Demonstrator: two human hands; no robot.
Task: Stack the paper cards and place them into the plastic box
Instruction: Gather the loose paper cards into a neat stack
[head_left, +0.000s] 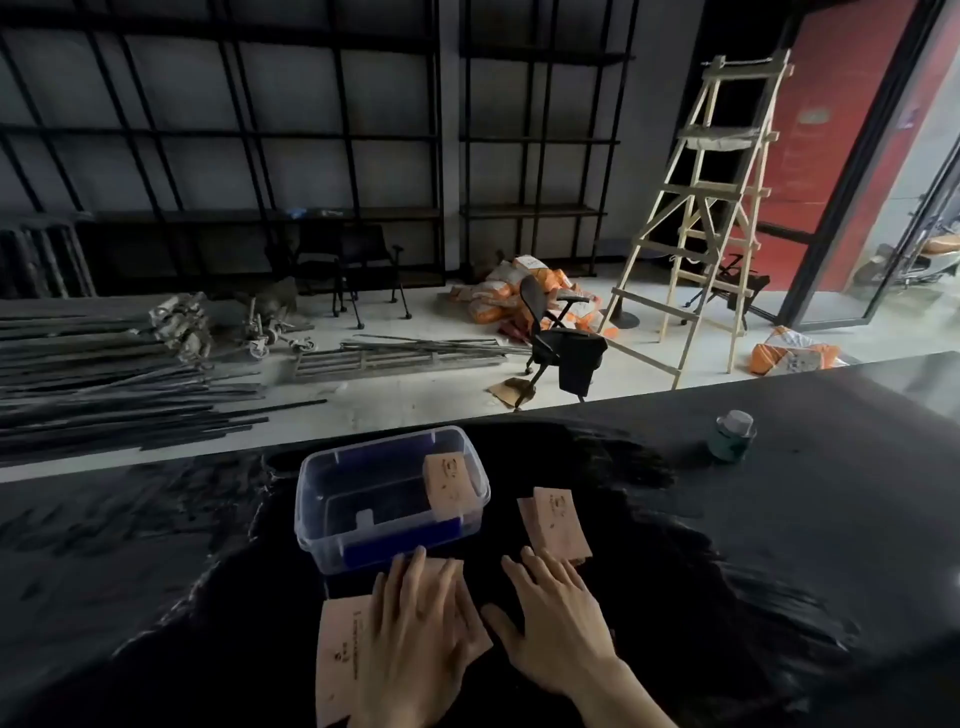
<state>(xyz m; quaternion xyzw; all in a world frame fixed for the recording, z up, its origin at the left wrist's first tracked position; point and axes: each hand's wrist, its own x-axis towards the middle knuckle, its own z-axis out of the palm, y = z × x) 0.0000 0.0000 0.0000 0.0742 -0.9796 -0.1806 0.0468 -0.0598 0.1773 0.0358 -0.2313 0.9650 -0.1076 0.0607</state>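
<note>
A clear plastic box (311, 499) stands open on the black table, with one pinkish paper card (448, 484) leaning inside against its right wall. In front of the box lie paper cards (340, 654), and my left hand (415, 623) rests flat on them, fingers spread. My right hand (556, 618) lies flat on the table just to the right, fingers apart, its fingertips touching the near edge of a small overlapping pile of cards (557, 522) that sits right of the box.
A small bottle with a pale cap (731, 436) stands on the table at the far right. Beyond the table's far edge are an office chair (558, 338), a wooden ladder (711, 223), metal bars on the floor and black shelving.
</note>
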